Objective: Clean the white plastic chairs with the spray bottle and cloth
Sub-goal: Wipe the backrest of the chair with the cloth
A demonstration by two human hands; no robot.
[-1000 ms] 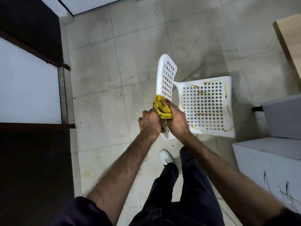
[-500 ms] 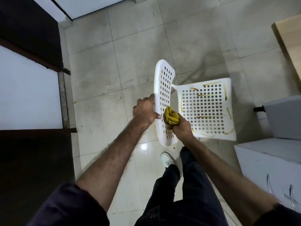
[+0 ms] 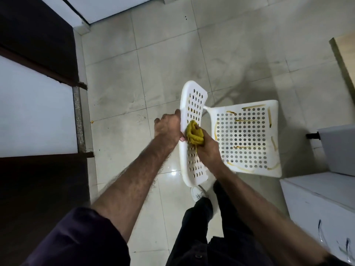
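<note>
A white plastic chair (image 3: 247,139) with round holes stands on the tiled floor in front of me, seat to the right and backrest to the left. Yellow streaks mark the seat. My left hand (image 3: 168,129) grips the outer left edge of the backrest (image 3: 195,100). My right hand (image 3: 208,150) holds a bunched yellow cloth (image 3: 194,133) pressed against the inner face of the backrest, about halfway along it. No spray bottle is in view.
A white cabinet with metal handles (image 3: 322,206) stands close at the right, with a grey box (image 3: 338,148) above it and a wooden tabletop (image 3: 345,54) at the far right. Dark door frames and a white panel (image 3: 34,116) line the left. My shoe (image 3: 196,192) sits under the chair.
My left hand went from beside the cloth to gripping the backrest's outer edge. My right hand carried the cloth from the near end onto the inner face and then further up the backrest.
</note>
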